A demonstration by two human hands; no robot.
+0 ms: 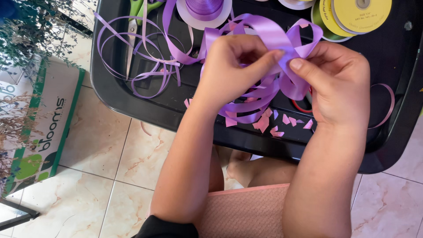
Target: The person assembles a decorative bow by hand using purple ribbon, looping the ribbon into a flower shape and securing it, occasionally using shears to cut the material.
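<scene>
A black tray [132, 99] carries everything. Over its near edge, a looped purple ribbon bow [269, 66] is held up between both hands: the left hand [229, 66] has its fingers clamped on the bow's middle, the right hand [337, 83] pinches a loop. Thin purple ribbon curls [136, 57] lie toward the tray's left edge; pink paper scraps [264, 123] lie along the near edge.

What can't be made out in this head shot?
- Centre of the purple ribbon bow: covered by the left hand and right hand, so the fold or knot is unseen.
- Scissors: handles cut off by the top edge, blades partly under ribbon loops.
- Yellow ribbon spool and purple spool: cropped by the top edge.
- Red item: mostly behind the right hand, kind unclear.
</scene>
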